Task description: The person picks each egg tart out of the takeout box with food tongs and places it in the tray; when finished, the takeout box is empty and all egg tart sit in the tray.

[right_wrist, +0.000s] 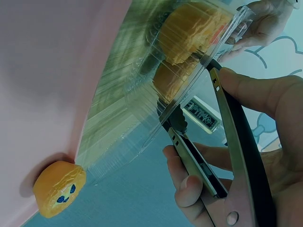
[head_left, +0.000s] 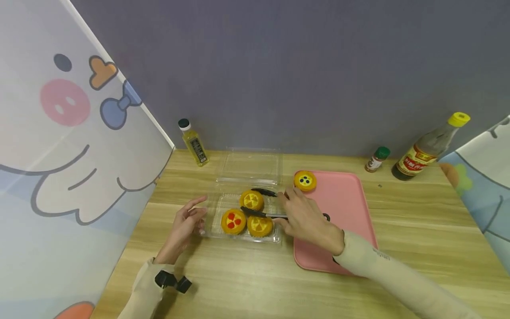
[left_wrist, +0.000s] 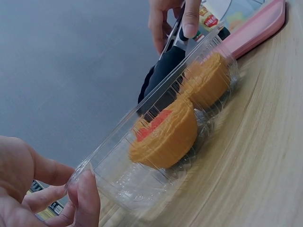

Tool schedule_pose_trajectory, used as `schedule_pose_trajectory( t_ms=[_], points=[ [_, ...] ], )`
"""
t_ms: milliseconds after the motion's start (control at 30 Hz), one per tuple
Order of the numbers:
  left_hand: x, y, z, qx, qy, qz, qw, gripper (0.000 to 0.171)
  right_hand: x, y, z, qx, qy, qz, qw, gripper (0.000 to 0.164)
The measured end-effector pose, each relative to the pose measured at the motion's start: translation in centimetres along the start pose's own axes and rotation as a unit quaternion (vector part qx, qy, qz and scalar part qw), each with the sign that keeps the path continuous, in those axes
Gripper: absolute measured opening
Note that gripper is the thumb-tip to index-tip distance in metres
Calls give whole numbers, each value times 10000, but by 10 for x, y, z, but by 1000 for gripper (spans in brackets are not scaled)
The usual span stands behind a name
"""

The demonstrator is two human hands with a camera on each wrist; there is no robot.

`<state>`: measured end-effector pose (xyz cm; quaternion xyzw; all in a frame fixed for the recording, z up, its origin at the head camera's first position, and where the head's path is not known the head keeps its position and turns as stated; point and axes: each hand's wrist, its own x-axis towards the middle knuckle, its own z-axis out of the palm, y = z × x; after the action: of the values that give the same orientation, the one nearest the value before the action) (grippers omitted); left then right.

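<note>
With fingers and thumb curled round its handles, my right hand (head_left: 304, 217) holds black-tipped metal tongs (right_wrist: 236, 151). The tongs' tips straddle a yellow-topped egg tart (head_left: 252, 200) in a clear plastic clamshell box (left_wrist: 113, 175); whether they touch it I cannot tell. A second yellow-topped tart (head_left: 260, 226) and a tart with red pieces (head_left: 233, 221) sit in the same box. At the box's left end, my left hand (head_left: 184, 228) pinches the rim between thumb and finger, plainest in the left wrist view. The box's lid (head_left: 250, 167) lies folded back towards the wall.
A pink tray (head_left: 346, 199) lies right of the box, with a blueberry-dotted tart (head_left: 305, 180) at its far left corner. An oil bottle (head_left: 194, 142) stands behind left. A small green-capped jar (head_left: 376, 159) and a tall yellow-capped sauce bottle (head_left: 426, 150) stand at the back right, near the grey wall.
</note>
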<state>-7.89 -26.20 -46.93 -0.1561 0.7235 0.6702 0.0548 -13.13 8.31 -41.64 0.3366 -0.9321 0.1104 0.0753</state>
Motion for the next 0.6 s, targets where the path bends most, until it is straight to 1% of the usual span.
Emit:
schedule_pose_trajectory(
  t_ms=[133, 300, 433, 600],
  points=[
    [-1, -2, -1, -30, 34, -71, 10000, 48, -2, -1, 0, 4, 46, 19, 10000, 73],
    [-2, -4, -3, -13, 77, -63, 10000, 48, -2, -2, -1, -29, 121, -17, 9999, 74],
    [-2, -5, -4, 6, 39, -3, 10000, 48, -2, -2, -2, -42, 192, -58, 9998, 75],
    [0, -3, -3, -10, -91, 65, 9999, 49, -3, -1, -5, -31, 244, 1, 9997, 75]
  ],
)
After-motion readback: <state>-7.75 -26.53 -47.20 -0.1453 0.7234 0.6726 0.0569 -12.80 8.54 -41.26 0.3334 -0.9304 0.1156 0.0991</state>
